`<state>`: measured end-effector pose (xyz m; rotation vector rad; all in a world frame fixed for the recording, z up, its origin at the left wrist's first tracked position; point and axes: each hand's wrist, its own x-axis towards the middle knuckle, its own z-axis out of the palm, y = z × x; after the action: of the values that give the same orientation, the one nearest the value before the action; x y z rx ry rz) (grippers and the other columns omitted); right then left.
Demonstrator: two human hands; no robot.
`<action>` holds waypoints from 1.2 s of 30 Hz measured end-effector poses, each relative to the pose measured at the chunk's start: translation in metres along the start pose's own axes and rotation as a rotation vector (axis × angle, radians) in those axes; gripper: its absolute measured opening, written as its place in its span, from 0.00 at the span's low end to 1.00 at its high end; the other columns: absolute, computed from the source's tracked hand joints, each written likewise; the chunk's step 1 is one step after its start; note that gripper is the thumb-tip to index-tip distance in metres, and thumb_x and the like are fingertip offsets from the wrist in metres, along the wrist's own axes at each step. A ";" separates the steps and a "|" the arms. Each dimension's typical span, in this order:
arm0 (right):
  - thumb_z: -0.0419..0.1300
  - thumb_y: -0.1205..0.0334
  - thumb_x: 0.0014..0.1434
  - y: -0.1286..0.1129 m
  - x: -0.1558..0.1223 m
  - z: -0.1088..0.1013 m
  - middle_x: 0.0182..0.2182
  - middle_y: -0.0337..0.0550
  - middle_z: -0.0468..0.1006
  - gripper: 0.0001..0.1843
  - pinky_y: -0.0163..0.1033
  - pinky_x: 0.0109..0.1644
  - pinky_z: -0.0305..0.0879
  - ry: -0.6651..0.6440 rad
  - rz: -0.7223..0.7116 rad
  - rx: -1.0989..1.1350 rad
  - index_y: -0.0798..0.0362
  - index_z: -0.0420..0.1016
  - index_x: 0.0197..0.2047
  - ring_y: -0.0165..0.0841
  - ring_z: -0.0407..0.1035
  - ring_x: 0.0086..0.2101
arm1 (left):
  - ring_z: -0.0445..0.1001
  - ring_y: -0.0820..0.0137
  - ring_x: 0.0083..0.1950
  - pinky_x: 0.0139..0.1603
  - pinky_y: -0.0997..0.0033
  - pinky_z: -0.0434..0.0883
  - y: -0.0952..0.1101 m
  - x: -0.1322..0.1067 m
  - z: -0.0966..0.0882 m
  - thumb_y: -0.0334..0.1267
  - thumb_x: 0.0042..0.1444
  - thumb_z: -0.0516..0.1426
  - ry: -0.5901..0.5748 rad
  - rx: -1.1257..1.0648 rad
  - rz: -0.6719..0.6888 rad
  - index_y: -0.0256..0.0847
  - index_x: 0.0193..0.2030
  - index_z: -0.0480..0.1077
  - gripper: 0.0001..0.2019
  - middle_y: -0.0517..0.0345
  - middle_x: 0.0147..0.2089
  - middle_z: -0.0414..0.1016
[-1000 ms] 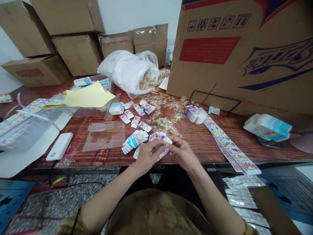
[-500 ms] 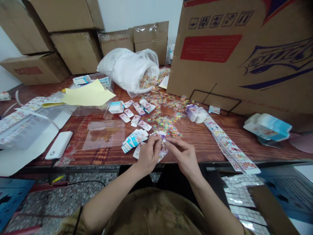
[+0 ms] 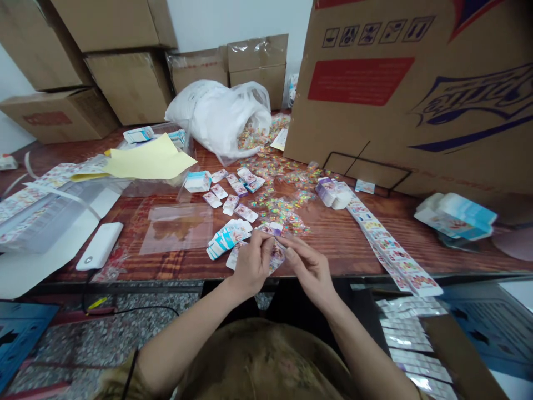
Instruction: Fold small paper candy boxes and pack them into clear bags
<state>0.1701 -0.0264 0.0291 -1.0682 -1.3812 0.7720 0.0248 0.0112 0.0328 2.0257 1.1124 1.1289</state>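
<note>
My left hand point(image 3: 250, 264) is curled at the near edge of the wooden table point(image 3: 341, 233), its fingers pinched on a small printed carton point(image 3: 275, 254) with purple and pink artwork. My right hand point(image 3: 308, 266) meets it from the right, thumb and fingers closed on the same carton. Just left of my hands lies a fanned stack of flat blue-and-white cartons point(image 3: 228, 238). Behind them spreads a scatter of small colourful sweets in clear wrappers point(image 3: 283, 208).
A white plastic bag point(image 3: 220, 119) spills sweets at the back. A huge cardboard box point(image 3: 416, 89) stands at the right, more boxes point(image 3: 120, 72) at the back left. A strip of flat cartons point(image 3: 391, 250), a white power bank point(image 3: 100, 245), yellow paper point(image 3: 145, 161) and clear sleeves lie around.
Both hands have shifted slightly forward and apart on the small carton, turning it between the fingers. Nothing else on the table has moved.
</note>
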 end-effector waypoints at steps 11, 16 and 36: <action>0.52 0.51 0.67 0.061 0.021 0.006 0.39 0.46 0.76 0.23 0.43 0.45 0.69 -0.034 0.059 -0.348 0.52 0.71 0.59 0.37 0.71 0.39 | 0.72 0.65 0.46 0.50 0.63 0.67 -0.041 0.070 -0.050 0.48 0.68 0.46 0.237 0.122 -0.192 0.40 0.55 0.60 0.16 0.51 0.45 0.72; 0.53 0.50 0.65 0.076 0.035 0.013 0.43 0.53 0.74 0.21 0.51 0.52 0.63 -0.191 -0.045 -0.829 0.53 0.77 0.51 0.45 0.67 0.44 | 0.64 0.53 0.59 0.59 0.49 0.63 -0.052 0.054 -0.048 0.47 0.64 0.52 -0.012 0.550 -0.020 0.39 0.56 0.63 0.18 0.43 0.54 0.67; 0.55 0.50 0.65 0.085 0.053 0.017 0.45 0.54 0.70 0.17 0.49 0.49 0.61 -0.247 0.106 -1.089 0.52 0.77 0.47 0.46 0.66 0.46 | 0.55 0.44 0.71 0.64 0.36 0.60 -0.072 -0.014 0.019 0.44 0.56 0.62 -0.234 0.656 -0.008 0.37 0.49 0.62 0.19 0.38 0.57 0.67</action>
<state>0.1711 0.0556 -0.0311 -1.9229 -2.0339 0.1621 0.0086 0.0333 -0.0374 2.5493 1.4928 0.5262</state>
